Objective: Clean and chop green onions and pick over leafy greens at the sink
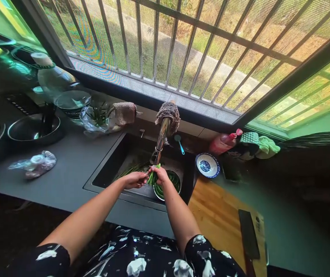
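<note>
Together, left hand (pixel 135 179) and right hand (pixel 162 174) clamp a bunch of thin green chives (pixel 152 177) under the tap (pixel 159 143)

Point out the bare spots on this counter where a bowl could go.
Free: grey counter between the plastic bag and the sink; the wooden board left of the cleaver. Crowded: the back left corner around the pot, and the sink, where both hands hold greens.

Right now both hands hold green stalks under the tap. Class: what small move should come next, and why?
Probably rub along the green stalks where they are, under the tap. The left hand and right hand hold the bunch just below the spout, above the metal bowl in the sink, where more stalks lie.
</note>
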### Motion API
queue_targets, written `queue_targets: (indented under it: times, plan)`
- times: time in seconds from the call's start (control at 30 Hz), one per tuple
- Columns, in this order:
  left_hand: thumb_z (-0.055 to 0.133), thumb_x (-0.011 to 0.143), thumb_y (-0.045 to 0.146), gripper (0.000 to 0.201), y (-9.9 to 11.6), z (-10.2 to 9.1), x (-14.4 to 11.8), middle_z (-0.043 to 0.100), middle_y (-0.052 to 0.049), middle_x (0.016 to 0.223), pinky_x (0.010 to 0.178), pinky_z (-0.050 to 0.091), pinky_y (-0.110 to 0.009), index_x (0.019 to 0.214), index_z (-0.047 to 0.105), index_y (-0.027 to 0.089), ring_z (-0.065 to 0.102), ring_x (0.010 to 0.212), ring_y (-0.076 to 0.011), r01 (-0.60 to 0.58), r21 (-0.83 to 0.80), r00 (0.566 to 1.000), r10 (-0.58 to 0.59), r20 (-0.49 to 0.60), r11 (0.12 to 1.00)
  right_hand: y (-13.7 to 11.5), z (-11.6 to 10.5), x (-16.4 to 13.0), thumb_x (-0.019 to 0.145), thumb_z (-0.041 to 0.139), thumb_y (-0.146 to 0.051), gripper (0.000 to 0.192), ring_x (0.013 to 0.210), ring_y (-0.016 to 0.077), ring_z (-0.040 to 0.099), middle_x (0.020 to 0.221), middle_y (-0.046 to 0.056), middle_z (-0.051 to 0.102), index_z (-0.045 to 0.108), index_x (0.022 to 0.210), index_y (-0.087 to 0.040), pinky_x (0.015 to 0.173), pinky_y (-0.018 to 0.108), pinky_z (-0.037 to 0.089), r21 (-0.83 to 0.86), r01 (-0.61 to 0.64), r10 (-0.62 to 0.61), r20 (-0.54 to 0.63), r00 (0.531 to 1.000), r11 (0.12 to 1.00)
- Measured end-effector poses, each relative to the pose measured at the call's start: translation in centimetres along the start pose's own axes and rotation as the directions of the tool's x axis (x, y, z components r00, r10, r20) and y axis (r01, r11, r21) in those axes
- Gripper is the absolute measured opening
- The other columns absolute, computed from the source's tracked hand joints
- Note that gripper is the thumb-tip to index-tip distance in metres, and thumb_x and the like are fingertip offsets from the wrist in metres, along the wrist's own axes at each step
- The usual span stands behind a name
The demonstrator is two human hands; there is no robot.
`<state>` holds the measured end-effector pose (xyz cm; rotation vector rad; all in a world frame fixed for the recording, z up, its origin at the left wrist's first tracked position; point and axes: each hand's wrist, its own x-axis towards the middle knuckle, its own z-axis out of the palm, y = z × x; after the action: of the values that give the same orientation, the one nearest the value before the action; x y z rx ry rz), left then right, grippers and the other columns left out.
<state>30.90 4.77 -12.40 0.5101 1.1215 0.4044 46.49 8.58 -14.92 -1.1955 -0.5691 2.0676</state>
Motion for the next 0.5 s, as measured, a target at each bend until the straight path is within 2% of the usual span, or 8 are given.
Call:
queue_targets:
  times: [0.07,0.13,0.23,0.37,0.43,0.5]
  plan:
    - [0.074,0.056,0.056,0.05,0.1,-0.1,-0.1,0.061,-0.001,0.073,0.059,0.033,-0.025,0.083,0.061,0.016,0.05,0.061,-0.012,0.019,0.027,0.998,-0.017,-0.057,0.999,0.0,0.0,-0.1,0.061,0.07,-0.024,0.021,0.054,0.0137,0.058,0.053,-0.004,0.057,0.053,0.07,-0.017,0.057,0.027,0.047,-0.069,0.072,-0.074,-0.034,0.997,0.995]
    - [0.07,0.058,0.056,0.048,0.1,0.0,-0.1,0.065,-0.004,0.086,0.065,0.036,-0.028,0.085,0.062,0.018,0.053,0.071,-0.0152,0.013,0.1,0.991,0.0,-0.134,0.995,0.0,0.0,-0.2,0.059,0.072,-0.024,0.023,0.052,0.0128,0.056,0.052,-0.004,0.057,0.056,0.073,-0.016,0.057,0.026,0.045,-0.161,0.108,-0.112,-0.019,0.994,0.981]
    - [0.064,0.063,0.056,0.043,0.1,0.4,0.4,0.066,-0.007,0.104,0.069,0.037,-0.031,0.088,0.064,0.02,0.056,0.085,-0.0207,-0.001,0.273,0.977,0.06,-0.206,0.962,-0.1,0.3,-0.4,0.056,0.074,-0.023,0.024,0.048,0.012,0.053,0.05,-0.004,0.057,0.06,0.074,-0.015,0.053,0.025,0.042,-0.25,0.086,-0.076,0.05,0.996,0.964]
    - [0.055,0.07,0.052,0.037,0.0,0.3,0.9,0.066,-0.011,0.112,0.073,0.04,-0.035,0.087,0.066,0.021,0.059,0.096,-0.0271,0.017,0.459,0.979,0.079,-0.188,0.888,-0.3,1.0,-0.3,0.057,0.073,-0.022,0.02,0.044,0.0113,0.049,0.048,-0.003,0.056,0.06,0.069,-0.013,0.048,0.024,0.039,-0.321,0.049,-0.012,0.116,0.993,0.946]
    - [0.056,0.068,0.048,0.038,-0.2,-0.3,0.8,0.065,-0.015,0.113,0.074,0.042,-0.038,0.091,0.067,0.019,0.059,0.099,-0.0312,0.058,0.552,0.968,0.089,-0.235,0.832,-0.4,1.2,0.0,0.058,0.073,-0.022,0.019,0.042,0.0102,0.048,0.047,-0.004,0.054,0.059,0.067,-0.014,0.047,0.023,0.037,-0.339,0.037,-0.002,0.103,0.995,0.94]
    - [0.062,0.064,0.043,0.049,-0.6,-1.0,0.6,0.059,-0.021,0.122,0.078,0.042,-0.042,0.104,0.065,0.016,0.055,0.108,-0.0368,0.112,0.613,0.935,0.125,-0.331,0.782,-0.4,1.2,0.3,0.061,0.073,-0.023,0.019,0.043,0.0102,0.049,0.047,-0.005,0.052,0.057,0.069,-0.015,0.048,0.023,0.038,-0.273,0.011,-0.001,0.035,0.999,0.962]
